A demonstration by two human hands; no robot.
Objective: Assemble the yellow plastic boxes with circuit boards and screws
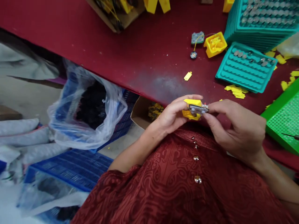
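In front of my body, my left hand [174,113] is closed around a small yellow plastic housing [193,102]. My right hand [235,124] pinches a small grey module [198,109] between thumb and forefinger at the housing's open side. Whether the module sits inside the housing or only against it, I cannot tell. Beyond my hands, a yellow flat piece [187,76] lies on the red table. Farther back are a round speaker-like part [193,55], wired to a grey module [197,37], and another yellow housing [215,44] with yellow bits inside.
A teal tray [245,68] with coin-like discs lies right, before a stack of teal trays [263,28]. A green perforated basket [285,115] stands at the right edge. Left below the table are a bag-lined blue crate [116,121] and a cardboard box [139,113].
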